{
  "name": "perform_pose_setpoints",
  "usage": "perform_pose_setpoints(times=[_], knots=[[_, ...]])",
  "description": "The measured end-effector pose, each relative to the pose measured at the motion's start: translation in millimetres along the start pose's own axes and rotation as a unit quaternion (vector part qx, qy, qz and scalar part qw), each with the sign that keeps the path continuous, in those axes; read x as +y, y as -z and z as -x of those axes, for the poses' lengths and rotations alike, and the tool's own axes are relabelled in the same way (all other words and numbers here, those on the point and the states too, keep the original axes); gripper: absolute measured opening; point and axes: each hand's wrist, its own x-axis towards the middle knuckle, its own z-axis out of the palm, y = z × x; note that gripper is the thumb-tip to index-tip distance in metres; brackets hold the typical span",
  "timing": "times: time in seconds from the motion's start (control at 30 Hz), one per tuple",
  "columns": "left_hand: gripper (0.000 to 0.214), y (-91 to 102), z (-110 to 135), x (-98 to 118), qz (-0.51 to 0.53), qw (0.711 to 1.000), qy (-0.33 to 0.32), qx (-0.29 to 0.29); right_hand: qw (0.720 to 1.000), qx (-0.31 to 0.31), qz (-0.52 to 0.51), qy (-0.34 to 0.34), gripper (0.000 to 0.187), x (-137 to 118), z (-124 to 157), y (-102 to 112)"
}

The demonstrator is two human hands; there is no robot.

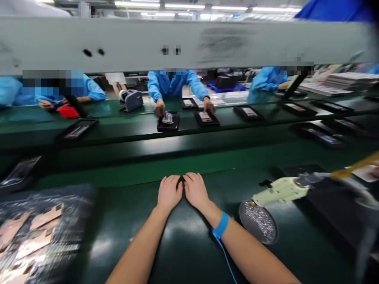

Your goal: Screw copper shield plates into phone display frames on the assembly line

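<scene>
My left hand [170, 192] lies palm down at the far edge of the green bench [124, 221], thumb apart from the fingers, holding nothing that I can see. Close beside it, almost touching, my right hand [195, 190] rests the same way with its fingers extended over the edge. A blue wrist strap [221, 225] with a thin cord circles my right wrist. Right of that arm, a pale green electric screwdriver [280, 191] lies with its tip end by a round dish of small shiny screws [258, 223].
At left lies a clear plastic-covered tray of copper-coloured pieces [38, 236]. Beyond my hands, a raised green line carries black trays [168, 122] with parts. Co-workers in blue sleeves [155, 85] work across it. A grey tape dispenser [132, 99] stands there. A white beam [133, 43] crosses above.
</scene>
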Motion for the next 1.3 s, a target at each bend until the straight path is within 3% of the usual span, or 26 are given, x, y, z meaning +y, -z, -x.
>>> perform_pose_setpoints(times=[0.23,0.43,0.8,1.3], knots=[[0.030,1.5,-7,2,-0.032,0.999,-0.013,-0.011,1.000,-0.019,0.016,0.016,0.038,-7,-9,0],[0.031,6.6,-16,0,-0.047,0.998,-0.027,-0.014,0.999,0.002,0.040,0.003,0.039,-7,-21,12],[0.036,2.8,-17,4,-0.066,0.997,-0.024,-0.015,0.998,-0.043,0.042,0.002,0.032,-8,-20,12],[0.032,4.9,-15,5,-0.025,0.999,-0.033,0.003,0.998,-0.014,0.062,0.012,0.033,-10,-20,12]])
